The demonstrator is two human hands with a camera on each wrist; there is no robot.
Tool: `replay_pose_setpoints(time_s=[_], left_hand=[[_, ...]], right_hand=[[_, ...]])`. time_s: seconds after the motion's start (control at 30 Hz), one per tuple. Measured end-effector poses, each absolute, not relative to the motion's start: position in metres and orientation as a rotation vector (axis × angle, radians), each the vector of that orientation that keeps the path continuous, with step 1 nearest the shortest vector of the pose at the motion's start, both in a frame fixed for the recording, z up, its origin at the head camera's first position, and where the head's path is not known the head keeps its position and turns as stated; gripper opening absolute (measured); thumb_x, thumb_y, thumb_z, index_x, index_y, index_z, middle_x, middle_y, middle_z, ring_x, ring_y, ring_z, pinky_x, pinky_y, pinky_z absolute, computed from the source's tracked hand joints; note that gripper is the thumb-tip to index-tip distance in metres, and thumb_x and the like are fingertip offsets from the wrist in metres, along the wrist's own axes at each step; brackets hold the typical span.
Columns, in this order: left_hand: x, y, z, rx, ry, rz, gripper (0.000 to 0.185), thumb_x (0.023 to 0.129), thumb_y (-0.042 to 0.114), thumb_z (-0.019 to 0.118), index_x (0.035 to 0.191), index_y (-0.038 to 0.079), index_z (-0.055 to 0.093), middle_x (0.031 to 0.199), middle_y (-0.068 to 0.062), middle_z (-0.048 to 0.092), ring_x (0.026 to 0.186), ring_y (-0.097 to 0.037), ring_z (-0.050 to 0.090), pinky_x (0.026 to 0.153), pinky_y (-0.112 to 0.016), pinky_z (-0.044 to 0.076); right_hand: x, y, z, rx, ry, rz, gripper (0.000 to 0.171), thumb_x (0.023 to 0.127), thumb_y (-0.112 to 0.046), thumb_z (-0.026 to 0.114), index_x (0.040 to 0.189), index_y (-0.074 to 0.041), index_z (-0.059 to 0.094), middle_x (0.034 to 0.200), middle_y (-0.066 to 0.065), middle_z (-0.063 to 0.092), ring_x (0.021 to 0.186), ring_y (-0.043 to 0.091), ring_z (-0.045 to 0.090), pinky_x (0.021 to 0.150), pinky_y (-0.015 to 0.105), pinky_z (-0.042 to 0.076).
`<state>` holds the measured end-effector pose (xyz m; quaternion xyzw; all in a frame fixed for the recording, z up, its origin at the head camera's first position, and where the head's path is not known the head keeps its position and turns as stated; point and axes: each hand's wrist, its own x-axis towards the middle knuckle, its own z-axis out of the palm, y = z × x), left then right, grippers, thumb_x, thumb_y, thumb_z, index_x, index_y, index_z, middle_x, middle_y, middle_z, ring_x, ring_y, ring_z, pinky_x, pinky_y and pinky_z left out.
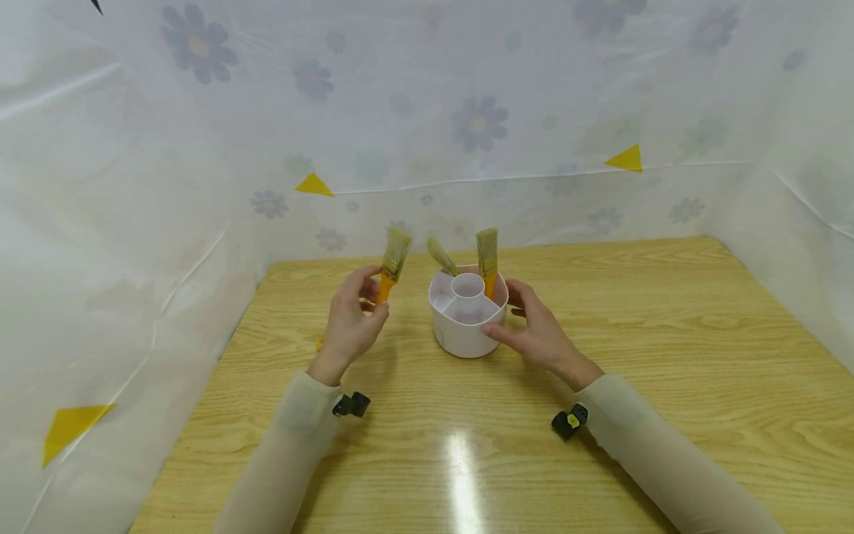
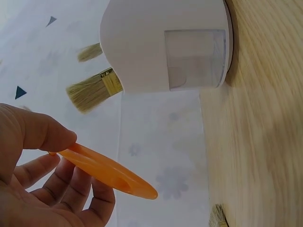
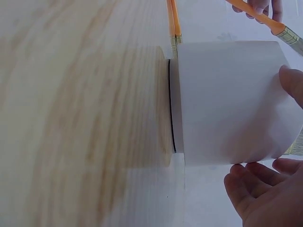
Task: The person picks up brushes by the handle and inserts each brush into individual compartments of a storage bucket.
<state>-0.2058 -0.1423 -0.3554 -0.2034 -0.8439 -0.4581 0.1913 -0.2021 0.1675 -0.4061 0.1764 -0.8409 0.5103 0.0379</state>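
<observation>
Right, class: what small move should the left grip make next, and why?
Probably carry the held brush rightward over the white holder and lower it in handle-first. The left grip pinches it bristles-up beside the holder, two other brushes already sit inside bristles-up, and the right grip clasps the holder's side, which should keep it steady.

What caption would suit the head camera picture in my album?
Left hand holds an orange-handled paintbrush beside a white divided organizer, which the right hand grips, two more paintbrushes inside.

Free room before the white holder (image 1: 460, 338), brush heads (image 1: 488, 248) in the way behind.
</observation>
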Motion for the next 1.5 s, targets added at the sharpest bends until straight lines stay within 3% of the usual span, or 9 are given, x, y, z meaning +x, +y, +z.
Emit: replay_pose_setpoints(time_s=[0.97,1.5], left_hand=[[-0.199,-0.127,-0.355,-0.646,-2.367,-1.301,0.050,0.083,-0.008,0.061,0.131,0.005,0.052,0.094,-0.009,0.054,0.084,-0.022,0.054,0.068,-0.041,0.052],[-0.197,-0.122,-0.355,-0.676,-2.350,-1.277,0.052,0.082,-0.008,0.062,0.131,0.006,0.052,0.094,-0.008,0.054,0.084,-0.019,0.055,0.066,-0.033,0.053]], right_hand=[[-0.201,0.167,-0.406,0.547,-2.578,1.582,0.085,0.081,-0.037,0.075,0.147,-0.010,0.028,0.142,0.008,0.041,0.127,0.027,0.042,0.104,0.049,0.034],[-0.203,0.167,-0.407,0.549,-2.587,1.556,0.087,0.081,-0.040,0.075,0.148,-0.011,0.028,0.142,0.005,0.041,0.127,0.026,0.043,0.103,0.048,0.035]])
